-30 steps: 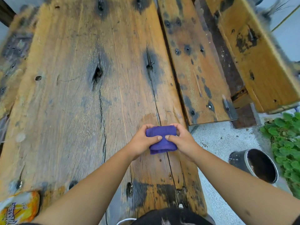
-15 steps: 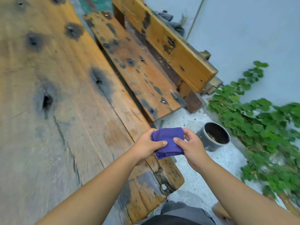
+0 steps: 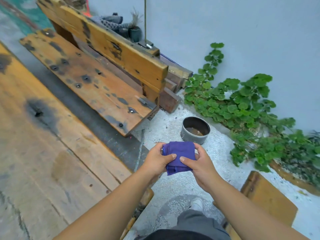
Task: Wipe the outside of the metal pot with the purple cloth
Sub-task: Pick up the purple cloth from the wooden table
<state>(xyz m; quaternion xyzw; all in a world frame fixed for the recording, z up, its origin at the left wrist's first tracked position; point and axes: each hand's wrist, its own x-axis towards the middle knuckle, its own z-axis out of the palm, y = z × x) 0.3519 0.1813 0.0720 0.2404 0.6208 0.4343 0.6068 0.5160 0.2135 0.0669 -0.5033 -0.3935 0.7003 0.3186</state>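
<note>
Purple folded cloth (image 3: 179,155) pinched between both hands, thumbs on top | left hand (image 3: 158,160) grips its left edge | right hand (image 3: 199,163) grips its right edge | round grey metal pot (image 3: 195,130) upright on pale gravel ground (image 3: 216,153), just beyond the cloth, untouched | weathered wooden bench (image 3: 97,84) further left | green leafy plant (image 3: 245,108) against the wall

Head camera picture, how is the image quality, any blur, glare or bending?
Head view: light is soft and even, no glare; the folded purple cloth and round metal pot look fairly sharp; the green leafy plant smears toward the right edge; the weathered wooden bench lines bow from wide-angle distortion.
</note>
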